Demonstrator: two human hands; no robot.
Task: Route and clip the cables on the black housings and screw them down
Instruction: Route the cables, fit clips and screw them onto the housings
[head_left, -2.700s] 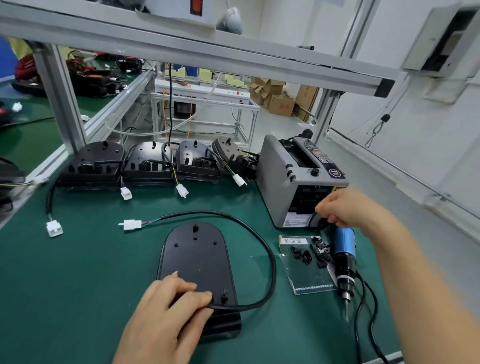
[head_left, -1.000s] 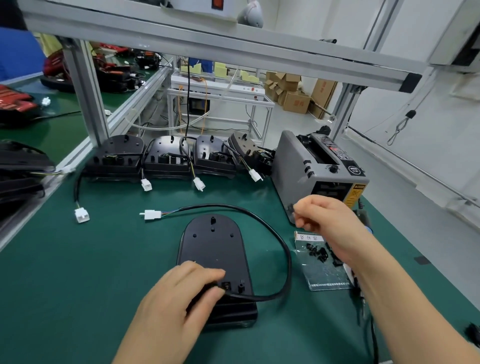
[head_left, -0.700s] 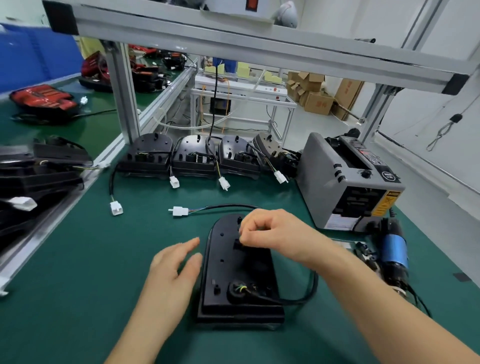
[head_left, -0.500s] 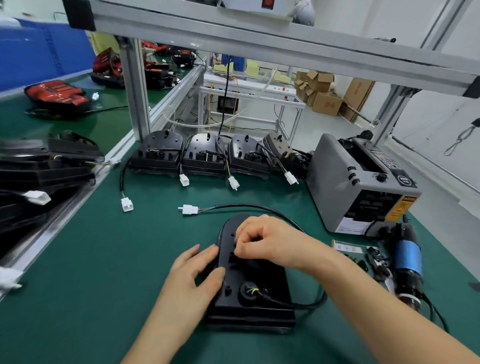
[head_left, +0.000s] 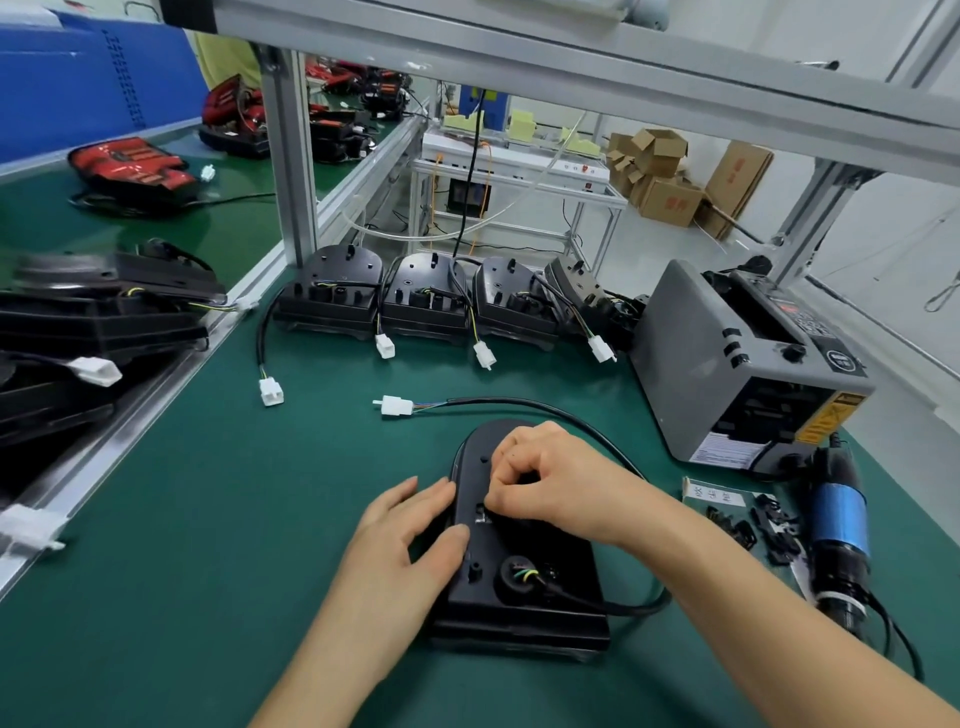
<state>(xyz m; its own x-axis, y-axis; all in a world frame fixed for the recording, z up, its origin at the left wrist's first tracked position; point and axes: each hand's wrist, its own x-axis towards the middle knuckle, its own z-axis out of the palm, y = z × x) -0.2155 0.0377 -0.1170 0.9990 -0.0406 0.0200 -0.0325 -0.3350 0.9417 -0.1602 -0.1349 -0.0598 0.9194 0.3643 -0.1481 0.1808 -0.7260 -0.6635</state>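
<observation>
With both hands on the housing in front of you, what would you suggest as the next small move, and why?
Probably lay the black cable into the spot where the right hand pinches on the black housing. The cable loops loose around the housing's right side, unclipped, while the left hand steadies the housing. The electric screwdriver lies unused.

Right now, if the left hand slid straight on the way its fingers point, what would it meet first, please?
The left hand already rests against the black housing, fingers pointing right and away. Going on, it would probably meet the right hand pinching there, though depth is unclear.
</observation>
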